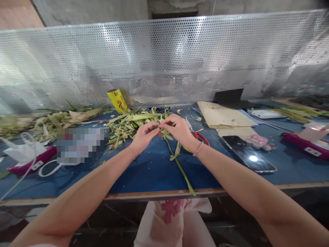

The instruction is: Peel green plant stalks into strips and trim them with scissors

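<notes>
Over the middle of the blue table, my left hand and my right hand meet with fingertips pinched together. Between them is the top of a green plant stem with small leaves; the exact grip is partly hidden by the fingers. The stem's lower end slants down past the table's front edge. Behind and left of my left hand lies a heap of cut green leaves and stalks. Close beside my right wrist are scissors with red handles, partly covered by that hand.
A yellow tube leans by the perforated metal screen. To the right lie brown paper, a black phone, a pink case and a purple tissue holder. More stalks lie left.
</notes>
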The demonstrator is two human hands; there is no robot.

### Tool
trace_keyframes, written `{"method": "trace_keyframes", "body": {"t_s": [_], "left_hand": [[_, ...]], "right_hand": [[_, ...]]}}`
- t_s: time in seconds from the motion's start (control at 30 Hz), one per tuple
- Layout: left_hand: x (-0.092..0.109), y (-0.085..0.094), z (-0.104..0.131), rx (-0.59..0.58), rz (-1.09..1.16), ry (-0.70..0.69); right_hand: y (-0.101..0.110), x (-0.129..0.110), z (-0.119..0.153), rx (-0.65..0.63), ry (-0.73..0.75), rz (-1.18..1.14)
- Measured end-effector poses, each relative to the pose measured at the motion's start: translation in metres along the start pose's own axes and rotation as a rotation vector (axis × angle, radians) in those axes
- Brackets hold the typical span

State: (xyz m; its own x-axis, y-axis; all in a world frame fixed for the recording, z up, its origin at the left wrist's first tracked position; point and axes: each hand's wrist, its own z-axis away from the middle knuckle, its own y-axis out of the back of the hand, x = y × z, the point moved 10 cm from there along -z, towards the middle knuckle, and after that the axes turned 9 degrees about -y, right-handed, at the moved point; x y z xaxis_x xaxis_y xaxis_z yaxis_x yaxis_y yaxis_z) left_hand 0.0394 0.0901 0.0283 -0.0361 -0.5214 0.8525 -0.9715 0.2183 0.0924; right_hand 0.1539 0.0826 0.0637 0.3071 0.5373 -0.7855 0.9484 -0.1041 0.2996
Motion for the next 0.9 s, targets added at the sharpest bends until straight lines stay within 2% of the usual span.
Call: {"method": "trace_keyframes", "body": {"t_s": [0.23, 0.43, 0.67, 0.9], "left_hand": [[-0.0032, -0.0044, 0.0002, -0.019, 0.088, 0.0], [-0.0016, 0.0011, 0.0014, 0.095, 0.197, 0.003], [-0.0041, -0.0012, 0.0055, 0.196, 0.282, 0.095], [-0.0083, 0.0014, 0.0055, 0.219, 0.303, 0.101]], "right_hand": [[-0.0017, 0.0058, 0.0002, -0.017, -0.093, -0.056], [0.0018, 0.0058, 0.0006, 0.002, -0.104, -0.126], [0.0077, 0.0068, 0.0026, 0.079, -0.076, -0.173], [0.0048, 0.0093, 0.0014, 0.058, -0.097, -0.134]]}}
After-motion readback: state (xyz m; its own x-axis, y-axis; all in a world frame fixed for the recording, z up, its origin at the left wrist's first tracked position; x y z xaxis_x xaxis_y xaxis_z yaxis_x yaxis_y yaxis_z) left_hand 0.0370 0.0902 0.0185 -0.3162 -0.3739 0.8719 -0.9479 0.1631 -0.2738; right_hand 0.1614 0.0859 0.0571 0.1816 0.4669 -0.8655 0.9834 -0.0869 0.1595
